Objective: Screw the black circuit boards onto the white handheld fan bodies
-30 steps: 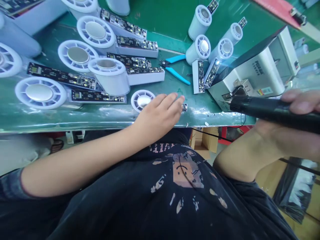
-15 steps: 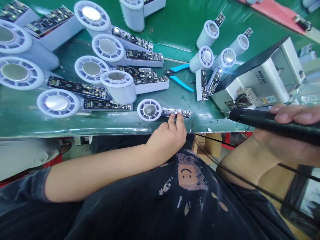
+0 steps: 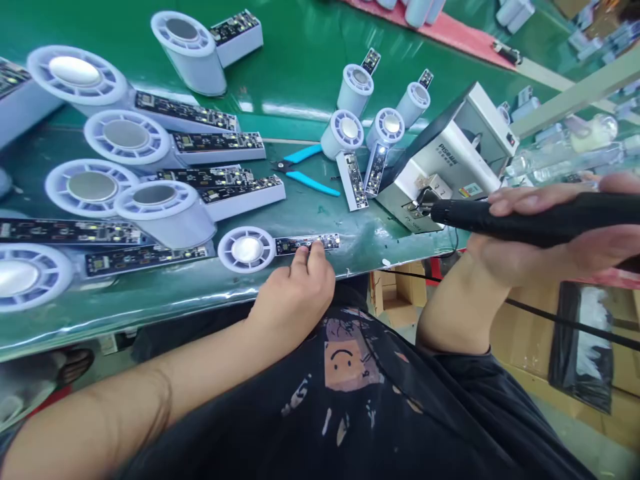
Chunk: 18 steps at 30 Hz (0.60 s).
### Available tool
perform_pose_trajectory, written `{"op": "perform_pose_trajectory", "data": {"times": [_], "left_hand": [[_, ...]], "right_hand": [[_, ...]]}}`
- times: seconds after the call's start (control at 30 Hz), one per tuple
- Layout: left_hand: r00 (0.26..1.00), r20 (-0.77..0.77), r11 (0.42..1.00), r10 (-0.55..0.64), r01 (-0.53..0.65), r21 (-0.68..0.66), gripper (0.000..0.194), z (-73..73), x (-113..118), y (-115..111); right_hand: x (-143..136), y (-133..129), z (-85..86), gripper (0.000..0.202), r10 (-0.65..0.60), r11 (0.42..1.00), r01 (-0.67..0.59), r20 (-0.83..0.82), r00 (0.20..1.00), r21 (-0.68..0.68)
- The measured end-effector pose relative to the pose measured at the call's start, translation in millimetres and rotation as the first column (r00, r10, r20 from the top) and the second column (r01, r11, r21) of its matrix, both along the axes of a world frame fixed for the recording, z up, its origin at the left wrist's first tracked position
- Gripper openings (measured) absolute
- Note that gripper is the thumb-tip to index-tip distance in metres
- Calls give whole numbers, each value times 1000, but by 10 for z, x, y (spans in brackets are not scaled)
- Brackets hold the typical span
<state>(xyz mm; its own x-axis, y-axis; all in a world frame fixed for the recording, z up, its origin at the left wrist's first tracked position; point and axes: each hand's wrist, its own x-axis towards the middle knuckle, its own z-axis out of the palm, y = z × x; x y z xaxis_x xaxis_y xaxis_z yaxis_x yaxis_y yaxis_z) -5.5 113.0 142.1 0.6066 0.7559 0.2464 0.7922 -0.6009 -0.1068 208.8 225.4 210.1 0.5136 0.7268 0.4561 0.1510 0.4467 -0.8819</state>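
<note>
My left hand [image 3: 299,287] rests at the table's front edge, two fingertips on the black circuit board [image 3: 300,244] in the handle of a white housing with a round spoked head [image 3: 247,249]. The thumb is hidden. Fingers of my right hand [image 3: 545,227] wrap round a black electric screwdriver [image 3: 500,215], held nearly level. Its tip meets the front of a silver screw feeder [image 3: 445,160]; whether it touches a screw there I cannot tell. Blue-handled cutters [image 3: 305,167] lie spread on the green table behind the housing.
Several similar white housings [image 3: 127,133] with exposed boards crowd the left side. A smaller group [image 3: 345,130] stands beside the feeder. A pink strip [image 3: 450,33] crosses the far side. Cardboard boxes [image 3: 400,293] are under the table, and a black cable [image 3: 570,323] runs at the right.
The view has swung to the right. The screwdriver's tip has moved from just in front of the screw feeder to its front outlet. My left hand stays on the same board.
</note>
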Motion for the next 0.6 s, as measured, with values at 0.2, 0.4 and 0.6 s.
{"op": "perform_pose_trajectory", "data": {"times": [0.2, 0.4, 0.6], "left_hand": [[1000, 22, 999, -22, 23, -29, 29, 10, -33, 8], [1000, 6, 1000, -10, 10, -24, 27, -14, -41, 1], [999, 34, 1000, -5, 4, 27, 29, -25, -21, -9]], "right_hand": [[83, 33, -212, 42, -22, 953, -22, 142, 990, 303], [61, 114, -276, 32, 1, 914, -66, 159, 987, 401], [59, 132, -268, 20, 160, 933, -226, 240, 958, 279]]}}
